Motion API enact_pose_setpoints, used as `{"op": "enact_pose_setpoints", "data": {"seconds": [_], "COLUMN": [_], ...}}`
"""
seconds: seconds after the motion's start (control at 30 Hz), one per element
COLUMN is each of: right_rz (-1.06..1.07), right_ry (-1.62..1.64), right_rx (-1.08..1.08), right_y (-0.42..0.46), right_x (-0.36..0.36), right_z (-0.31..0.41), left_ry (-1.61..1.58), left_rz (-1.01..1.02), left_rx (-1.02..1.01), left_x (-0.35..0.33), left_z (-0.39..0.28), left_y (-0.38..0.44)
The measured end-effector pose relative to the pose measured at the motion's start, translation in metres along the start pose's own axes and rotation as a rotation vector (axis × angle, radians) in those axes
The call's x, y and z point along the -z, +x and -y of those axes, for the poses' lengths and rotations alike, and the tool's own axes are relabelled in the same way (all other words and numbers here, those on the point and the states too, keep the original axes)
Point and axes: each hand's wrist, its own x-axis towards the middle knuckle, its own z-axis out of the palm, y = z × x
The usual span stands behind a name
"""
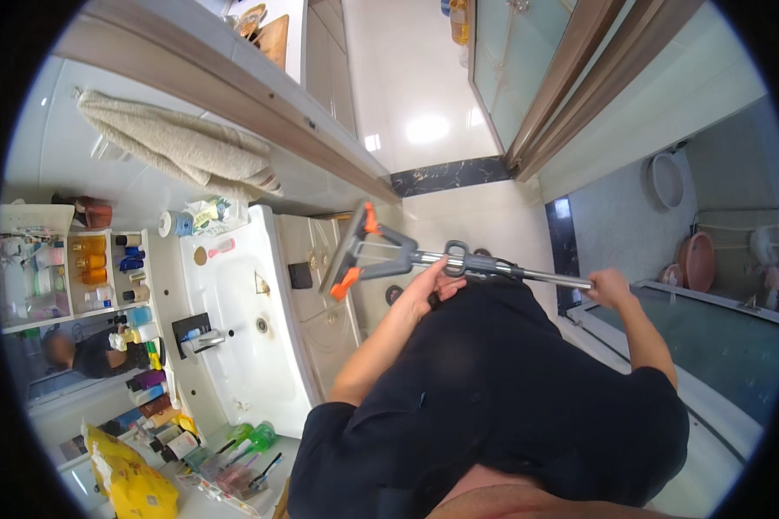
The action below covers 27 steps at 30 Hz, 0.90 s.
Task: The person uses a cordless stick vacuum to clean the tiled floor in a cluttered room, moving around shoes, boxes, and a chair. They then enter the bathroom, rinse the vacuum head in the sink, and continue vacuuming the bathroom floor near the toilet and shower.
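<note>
A sponge mop (428, 258) with a grey frame, orange clips and a metal pole is held nearly level in front of my body. My left hand (433, 285) supports the pole from below near its grey pull handle, the fingers partly spread and the thumb up by the pole. My right hand (610, 289) is closed around the pole's far end. The mop head (349, 252) is raised to the left, beside the vanity cabinet doors.
A white washbasin (266, 337) lies to the left, below shelves (110, 272) of bottles. A towel (175, 143) hangs on the wall. Ahead, a dark marble threshold (454, 176) crosses the doorway beside a sliding glass door (522, 58). A glass enclosure (707, 344) stands at the right.
</note>
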Motion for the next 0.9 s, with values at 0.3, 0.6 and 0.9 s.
{"op": "enact_pose_setpoints", "data": {"seconds": [0.3, 0.6, 0.9], "right_rz": [-0.048, -0.060, -0.156], "right_ry": [0.309, 0.507, 0.650], "right_rx": [-0.093, -0.121, 0.060], "right_y": [0.009, 0.088, 0.228], "right_x": [-0.085, -0.078, 0.046], "right_z": [-0.040, 0.014, 0.083], "left_ry": [0.273, 0.331, 0.362], "left_rz": [-0.136, -0.047, 0.136], "left_rx": [-0.255, -0.280, -0.396], "left_x": [-0.098, -0.137, -0.172], "left_z": [-0.043, -0.104, -0.260], "left_y": [0.056, 0.095, 0.151]}}
